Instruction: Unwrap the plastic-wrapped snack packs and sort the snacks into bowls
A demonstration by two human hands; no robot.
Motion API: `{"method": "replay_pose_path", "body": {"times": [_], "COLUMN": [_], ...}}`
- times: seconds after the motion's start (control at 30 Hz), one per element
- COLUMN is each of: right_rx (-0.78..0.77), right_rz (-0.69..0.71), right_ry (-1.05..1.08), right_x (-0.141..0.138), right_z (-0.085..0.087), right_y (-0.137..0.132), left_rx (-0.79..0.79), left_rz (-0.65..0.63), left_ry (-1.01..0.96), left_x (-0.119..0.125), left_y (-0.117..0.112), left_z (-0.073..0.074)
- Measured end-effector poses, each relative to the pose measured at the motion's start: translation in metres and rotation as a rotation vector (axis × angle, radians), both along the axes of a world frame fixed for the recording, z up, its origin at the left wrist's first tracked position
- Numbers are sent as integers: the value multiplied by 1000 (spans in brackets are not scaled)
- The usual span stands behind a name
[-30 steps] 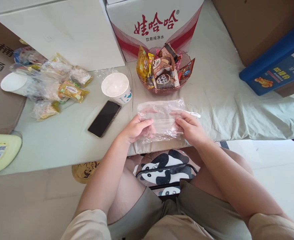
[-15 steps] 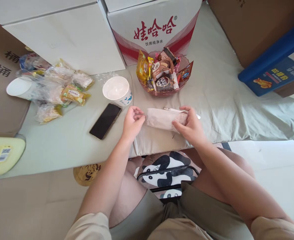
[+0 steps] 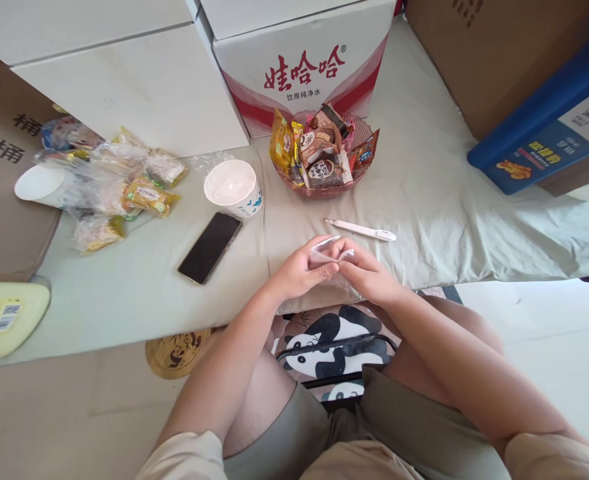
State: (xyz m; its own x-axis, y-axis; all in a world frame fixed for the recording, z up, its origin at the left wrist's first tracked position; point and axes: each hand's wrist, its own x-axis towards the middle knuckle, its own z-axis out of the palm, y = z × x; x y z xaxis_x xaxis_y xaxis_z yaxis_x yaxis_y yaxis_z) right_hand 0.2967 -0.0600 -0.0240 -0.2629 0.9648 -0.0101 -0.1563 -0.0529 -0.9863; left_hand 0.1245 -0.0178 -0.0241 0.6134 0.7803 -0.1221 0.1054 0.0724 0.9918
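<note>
My left hand (image 3: pixel 299 272) and my right hand (image 3: pixel 367 272) meet close to the front edge of the cloth-covered surface. Both are closed on a whitish, translucent plastic packet (image 3: pixel 323 253), with thumbs and fingertips pinching its upper edge. Most of the packet is hidden behind the fingers, and its contents cannot be made out. Just beyond the hands lies a slim white utility knife (image 3: pixel 360 230), untouched. Farther back, a pink glass bowl (image 3: pixel 319 190) holds several wrapped snacks.
A white paper cup (image 3: pixel 234 190) stands behind a dark phone (image 3: pixel 210 248) on the left. Several wrapped pastries (image 3: pixel 151 197) and a tipped paper cup (image 3: pixel 39 183) lie farther left. A white-and-red carton (image 3: pixel 299 73) stands at the back, a blue box (image 3: pixel 539 133) at the right.
My hands have come together and moved nearer my body. The packet, stretched out between them before, is now bunched in the fingers. The utility knife has come fully into sight.
</note>
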Motion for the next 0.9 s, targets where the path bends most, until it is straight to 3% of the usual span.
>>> {"method": "replay_pose_path", "body": {"times": [0.13, 0.2, 0.33, 0.47, 0.57, 0.63, 0.7, 0.77, 0.87, 0.9], "right_rx": [-52, -78, -67, 116, 238, 273, 299, 324, 337, 338], "right_rz": [-38, -117, -220, -109, -3, 72, 155, 218, 259, 267], "right_ry": [60, 17, -183, -437, -570, -624, -672, -716, -757, -761], "right_x": [-4, -4, -4, -7, -10, -11, -12, -13, -13, -13], "right_z": [2, 2, -5, -10, -7, -4, -1, 1, 4, 5], "right_y": [7, 13, 24, 28, 26, 23, 19, 18, 18, 19], "left_rx": [21, 115, 464, 692, 888, 1017, 1043, 962, 612, 514], "left_rz": [141, 310, 764, 1157, 1275, 1278, 1206, 937, 360, 242], "left_ry": [20, 17, 114, 277, 471, 664, 894, 1144, 1424, 1454], "left_x": [-4, -13, -46, -80, -94, -96, -94, -90, -79, -74], "left_y": [7, 11, 18, 23, 38, 58, 84, 113, 153, 163], "left_z": [-2, -5, -5, 6, 24, 41, 59, 72, 79, 79]}}
